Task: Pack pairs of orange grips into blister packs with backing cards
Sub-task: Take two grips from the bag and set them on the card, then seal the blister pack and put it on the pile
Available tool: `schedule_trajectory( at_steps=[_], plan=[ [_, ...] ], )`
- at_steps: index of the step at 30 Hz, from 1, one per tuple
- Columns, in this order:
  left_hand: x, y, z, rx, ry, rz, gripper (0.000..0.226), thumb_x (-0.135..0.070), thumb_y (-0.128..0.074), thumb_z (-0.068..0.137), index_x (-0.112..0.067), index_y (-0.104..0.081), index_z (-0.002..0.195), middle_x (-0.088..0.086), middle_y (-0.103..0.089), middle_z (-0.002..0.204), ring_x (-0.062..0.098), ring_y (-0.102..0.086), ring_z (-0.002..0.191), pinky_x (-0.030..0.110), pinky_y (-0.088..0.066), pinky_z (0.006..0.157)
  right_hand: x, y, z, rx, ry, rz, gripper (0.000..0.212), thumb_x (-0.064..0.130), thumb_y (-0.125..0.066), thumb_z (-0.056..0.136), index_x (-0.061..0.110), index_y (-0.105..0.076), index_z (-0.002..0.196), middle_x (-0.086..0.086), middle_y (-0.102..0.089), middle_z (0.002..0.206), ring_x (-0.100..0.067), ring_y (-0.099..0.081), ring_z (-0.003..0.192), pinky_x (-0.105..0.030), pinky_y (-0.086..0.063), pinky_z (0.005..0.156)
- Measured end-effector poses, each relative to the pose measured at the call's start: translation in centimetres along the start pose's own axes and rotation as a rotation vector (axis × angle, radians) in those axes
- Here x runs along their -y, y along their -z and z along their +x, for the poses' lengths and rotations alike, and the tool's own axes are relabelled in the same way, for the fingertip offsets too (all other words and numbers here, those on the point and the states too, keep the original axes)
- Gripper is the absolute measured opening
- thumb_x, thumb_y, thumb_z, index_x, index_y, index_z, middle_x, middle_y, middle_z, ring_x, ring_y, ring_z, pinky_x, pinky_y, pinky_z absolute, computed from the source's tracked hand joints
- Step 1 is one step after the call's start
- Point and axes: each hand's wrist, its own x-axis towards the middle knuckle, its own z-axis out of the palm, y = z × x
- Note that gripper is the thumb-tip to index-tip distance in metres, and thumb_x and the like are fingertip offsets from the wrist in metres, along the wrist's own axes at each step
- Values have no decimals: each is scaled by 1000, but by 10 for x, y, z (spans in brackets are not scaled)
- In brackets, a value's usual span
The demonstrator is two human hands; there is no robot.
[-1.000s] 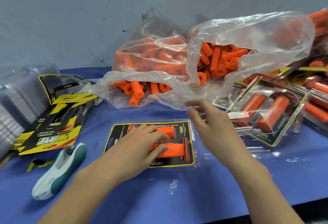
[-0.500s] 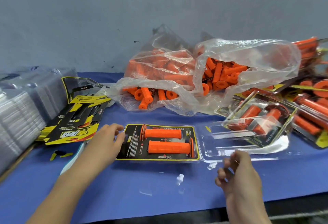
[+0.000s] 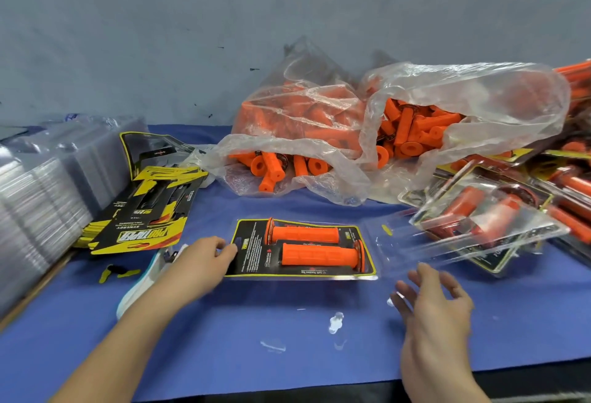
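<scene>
Centre of the blue cloth surface [image 3: 287, 348], just in front of the clear plastic bags of loose grips [image 3: 319, 121], sits the open clear blister pack with black-and-yellow backing card [image 3: 252, 252]. Your left hand [image 3: 204, 262] has come off the two orange rubber grips [image 3: 303, 234], so they look seated, and its fingers now curl on the pack's left end. Both grips lie left-right, flanges at opposite ends. Your right hand [image 3: 438, 303] is empty with fingers spread wide, near the clear lid flap [image 3: 415, 242].

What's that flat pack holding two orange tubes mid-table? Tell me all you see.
The blister pack lies flat on the blue table: clear plastic with a black, yellow-edged backing card. Two ribbed orange grips lie side by side in it, flanges at opposite ends. Its clear lid seems folded open rightward. The left hand holds its left edge.
</scene>
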Motion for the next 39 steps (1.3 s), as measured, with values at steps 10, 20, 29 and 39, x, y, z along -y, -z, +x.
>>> schedule_trajectory(
  at_steps=[10, 20, 29, 39],
  plan=[
    [4, 0, -2, 40, -18, -62, 14, -25, -49, 101, -15, -56, 95, -3, -60, 60, 15, -63, 52, 26, -46, 45, -3, -5, 16, 121, 48, -125, 28, 11, -57, 95, 22, -52, 120, 2, -58, 87, -6, -60, 66, -24, -47, 64],
    [5, 3, -5, 35, -45, 10, 30, -14, -31, 103, -8, -55, 85, 7, -56, 65, 29, -66, 63, 33, -49, 52, -16, -3, -12, 434, 643, -580, 33, 4, -61, 88, 36, -58, 93, 15, -61, 88, -11, -59, 87, -24, -45, 76],
    [18, 7, 2, 128, 41, -266, 28, -8, -36, 101, -9, -64, 97, 7, -56, 64, 16, -59, 48, 24, -42, 43, -26, 6, -1, 586, 1317, -1308, 32, 26, -85, 69, 26, -68, 96, 4, -59, 89, -25, -56, 75, -37, -38, 73],
    [8, 21, -4, -245, -4, -412, 23, -13, -37, 104, -12, -58, 111, 6, -64, 86, 26, -60, 71, 34, -47, 60, -23, 8, 11, 572, 1497, -1381, 33, 10, -49, 78, 30, -70, 94, 5, -59, 87, -23, -59, 75, -35, -36, 79]
  ],
)
